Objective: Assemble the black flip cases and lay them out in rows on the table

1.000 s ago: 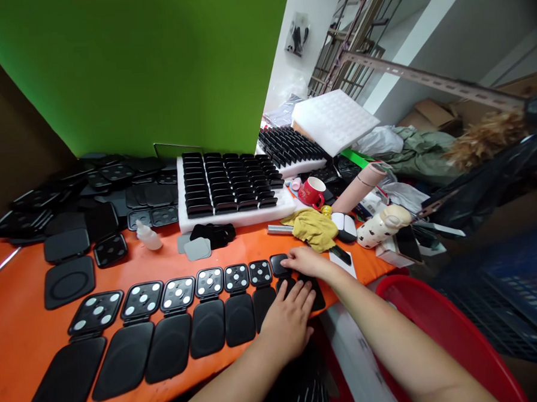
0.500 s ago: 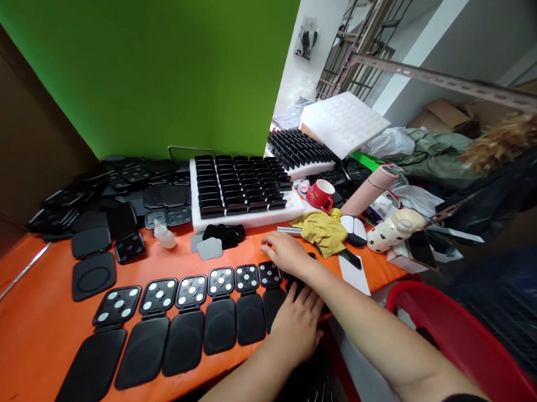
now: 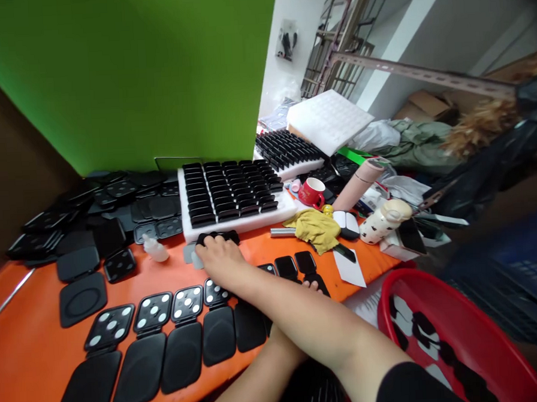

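Reaching across the person's own left forearm, the right hand point(image 3: 220, 255) has moved from the right end of the row of opened black cases point(image 3: 167, 326) to the small grey pads point(image 3: 191, 254) lying just in front of the white foam tray point(image 3: 234, 224). Its fingers are spread and curled down over the pads and touch the black part point(image 3: 219, 235) beside them; whether anything is pinched between the fingers cannot be told, since the back of the hand hides the fingertips. The left hand point(image 3: 309, 286) is almost wholly hidden beneath the right forearm; only a few fingertips show, resting near the two plain black square pieces point(image 3: 295, 264) at the right end of the row, and its grip cannot be told. Judging by the shift, the hand has gone for the grey pads, which probably belong with the cases lacking white discs. The foam tray holds neat columns of small black blocks point(image 3: 229, 188) standing in its slots. Behind and to the right of the tray, a second foam tray point(image 3: 294, 166) holds more such blocks, with an empty white foam grid point(image 3: 329, 120) leaning above it. Right of the tray stand a red mug point(image 3: 312, 193) and a yellow cloth point(image 3: 314, 227). Nearer the person, a red basin point(image 3: 455, 335) holds black and white pieces.
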`<state>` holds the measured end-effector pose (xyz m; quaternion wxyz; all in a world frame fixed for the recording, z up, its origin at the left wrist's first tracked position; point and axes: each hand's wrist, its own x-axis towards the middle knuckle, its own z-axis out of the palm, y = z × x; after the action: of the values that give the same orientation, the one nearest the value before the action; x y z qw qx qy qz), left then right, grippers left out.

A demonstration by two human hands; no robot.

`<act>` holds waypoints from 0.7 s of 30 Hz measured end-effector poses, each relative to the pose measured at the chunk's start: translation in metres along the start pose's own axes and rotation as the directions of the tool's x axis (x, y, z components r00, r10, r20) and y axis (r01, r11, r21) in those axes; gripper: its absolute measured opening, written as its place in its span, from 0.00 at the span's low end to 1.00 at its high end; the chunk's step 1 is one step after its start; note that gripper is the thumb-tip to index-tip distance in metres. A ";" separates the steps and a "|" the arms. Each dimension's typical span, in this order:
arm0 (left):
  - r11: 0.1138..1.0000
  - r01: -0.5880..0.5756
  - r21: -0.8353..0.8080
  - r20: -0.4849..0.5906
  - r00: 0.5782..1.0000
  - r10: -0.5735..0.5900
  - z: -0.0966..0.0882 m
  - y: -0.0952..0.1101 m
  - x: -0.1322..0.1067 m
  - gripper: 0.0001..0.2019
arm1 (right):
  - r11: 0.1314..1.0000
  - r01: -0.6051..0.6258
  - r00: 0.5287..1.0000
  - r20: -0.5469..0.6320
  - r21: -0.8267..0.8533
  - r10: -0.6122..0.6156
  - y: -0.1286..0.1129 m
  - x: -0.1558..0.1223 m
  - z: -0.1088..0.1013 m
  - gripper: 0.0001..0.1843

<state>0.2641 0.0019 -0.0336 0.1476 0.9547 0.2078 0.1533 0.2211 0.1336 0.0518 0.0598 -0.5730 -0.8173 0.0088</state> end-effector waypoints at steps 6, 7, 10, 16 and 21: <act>0.998 -0.051 0.030 0.009 0.999 0.051 0.006 -0.007 0.001 0.26 | 0.993 -0.120 0.993 -0.016 0.015 0.120 -0.005 -0.007 0.004 0.09; 0.998 -0.055 0.038 0.008 0.998 0.055 0.006 -0.007 0.000 0.27 | 0.991 -0.130 0.991 -0.007 0.024 0.130 -0.004 -0.009 0.005 0.10; 0.996 -0.072 0.059 0.006 0.997 0.072 0.007 -0.007 -0.001 0.27 | 0.987 -0.153 0.988 0.027 0.049 0.151 0.000 -0.012 0.008 0.10; 0.992 -0.081 0.101 -0.003 0.997 0.082 0.012 -0.008 0.000 0.26 | 0.976 -0.193 0.980 0.066 0.099 0.187 -0.001 -0.013 0.014 0.19; 0.988 -0.074 0.134 0.022 0.997 0.072 0.006 -0.004 0.000 0.25 | 0.969 -0.214 0.976 0.055 0.125 0.209 0.004 -0.018 0.014 0.16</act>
<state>0.2651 0.0041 -0.0409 0.0786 0.9708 0.1812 0.1360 0.2290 0.1187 0.0355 0.0787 -0.6514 -0.7503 0.0805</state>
